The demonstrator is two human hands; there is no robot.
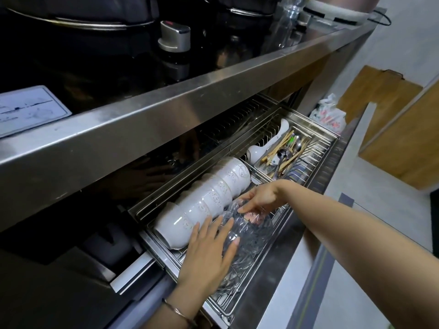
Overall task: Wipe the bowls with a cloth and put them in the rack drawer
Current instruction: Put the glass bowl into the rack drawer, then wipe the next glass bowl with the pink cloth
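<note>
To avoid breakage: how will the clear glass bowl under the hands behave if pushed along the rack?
Probably fragile: the clear glass bowl lies beside hard white bowls. Likely slippery: its smooth wall sits under the flat left hand. It may roll, being round on the rack drawer.

One left hand (209, 256), one right hand (260, 198), one rack drawer (273, 264).

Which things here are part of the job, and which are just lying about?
Part of the job: glass bowls, white bowls, rack drawer, left hand, right hand.
Just lying about: cutlery tray, stove knob, plastic bag, wooden board.
</note>
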